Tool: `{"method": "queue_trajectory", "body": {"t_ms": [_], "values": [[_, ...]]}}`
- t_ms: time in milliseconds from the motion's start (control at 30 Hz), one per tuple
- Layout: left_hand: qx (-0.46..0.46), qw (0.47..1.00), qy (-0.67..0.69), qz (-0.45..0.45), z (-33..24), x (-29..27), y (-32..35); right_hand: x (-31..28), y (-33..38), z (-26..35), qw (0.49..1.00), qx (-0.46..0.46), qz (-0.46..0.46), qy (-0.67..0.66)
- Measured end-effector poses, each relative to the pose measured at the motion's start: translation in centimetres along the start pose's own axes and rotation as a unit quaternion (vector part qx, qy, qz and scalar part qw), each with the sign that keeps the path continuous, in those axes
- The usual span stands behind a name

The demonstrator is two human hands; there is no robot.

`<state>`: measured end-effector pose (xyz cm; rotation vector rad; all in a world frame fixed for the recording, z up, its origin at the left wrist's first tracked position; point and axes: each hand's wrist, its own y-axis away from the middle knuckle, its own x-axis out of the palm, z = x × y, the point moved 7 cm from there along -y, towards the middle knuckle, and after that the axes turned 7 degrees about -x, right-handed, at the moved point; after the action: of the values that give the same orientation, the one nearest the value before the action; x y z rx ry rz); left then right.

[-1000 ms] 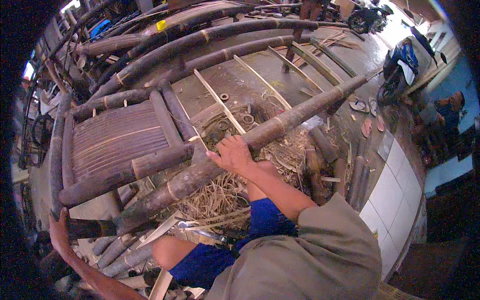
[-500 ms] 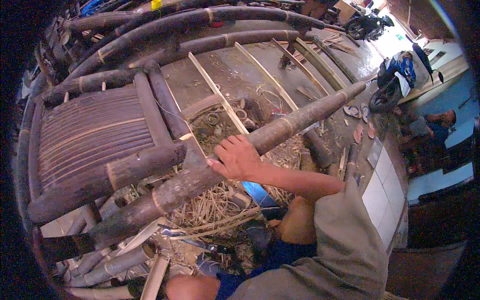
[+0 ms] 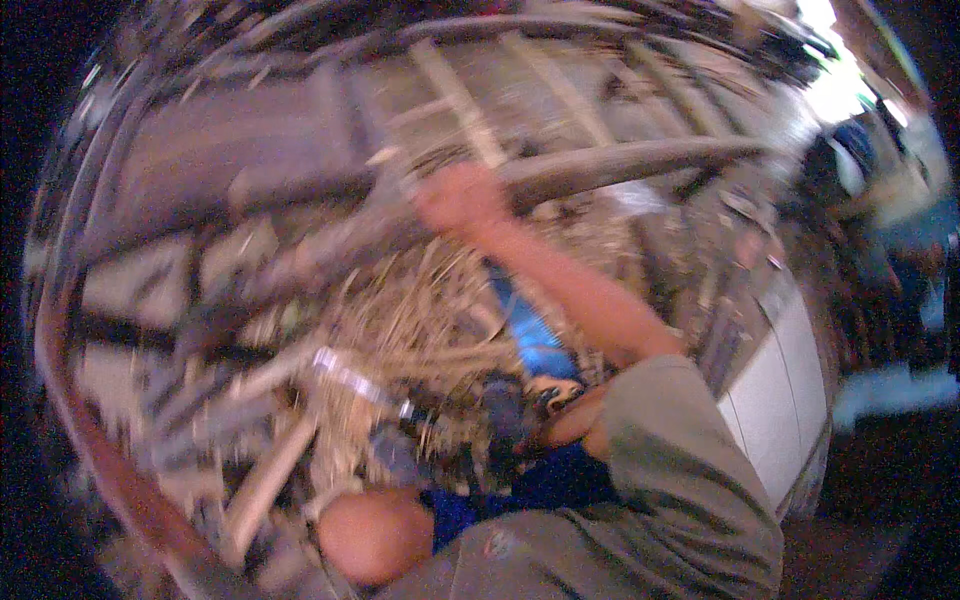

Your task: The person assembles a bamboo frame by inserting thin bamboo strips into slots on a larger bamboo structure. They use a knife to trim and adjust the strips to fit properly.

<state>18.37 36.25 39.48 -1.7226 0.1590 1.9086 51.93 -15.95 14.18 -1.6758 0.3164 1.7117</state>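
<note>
Right grip (image 3: 465,200) folded over a long bamboo pole (image 3: 620,162).

The pole runs under the right grip and out to both sides of it, with the fingers blurred but curled onto its top. Beyond that grip are pale slats (image 3: 457,95); to its left is a brown panel (image 3: 225,160); nearer the body lie shavings (image 3: 400,300) and a blue saw (image 3: 533,335). The left grip (image 3: 60,365), well apart to the left, is too blurred to tell how it is closed.
</note>
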Motion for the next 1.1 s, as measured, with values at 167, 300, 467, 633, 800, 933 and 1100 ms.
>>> {"method": "queue_trajectory", "body": {"t_ms": [167,300,467,633,800,933,1100], "values": [[-0.031,0.996,-0.068,-0.049,-4.5,-0.4,2.9,-0.9,3.5,-0.4,0.958,-0.026,-0.263,0.115],[0.022,0.951,0.05,-0.304,-1.3,0.5,4.3,-0.3,3.9,1.1,0.969,0.001,-0.204,0.139],[0.095,0.822,0.276,-0.488,-3.1,7.8,17.7,-2.1,8.5,5.2,0.935,-0.06,-0.336,0.097],[-0.094,0.881,0.461,-0.051,-8.6,27.6,27.9,9.2,19.7,12.3,0.98,0.036,-0.082,-0.178],[0.071,0.881,0.468,-0.002,-17.2,35.5,35.1,19.7,28.9,19.8,0.969,0.023,0.201,-0.145],[0.349,0.829,0.413,0.141,-26.4,31.0,41.9,23.1,31.5,19.6,0.947,0.062,0.291,-0.123],[0.563,0.727,0.288,0.269,-32.4,31.6,51.1,20.9,31.4,19.8,0.966,0.016,0.241,-0.089]]}}
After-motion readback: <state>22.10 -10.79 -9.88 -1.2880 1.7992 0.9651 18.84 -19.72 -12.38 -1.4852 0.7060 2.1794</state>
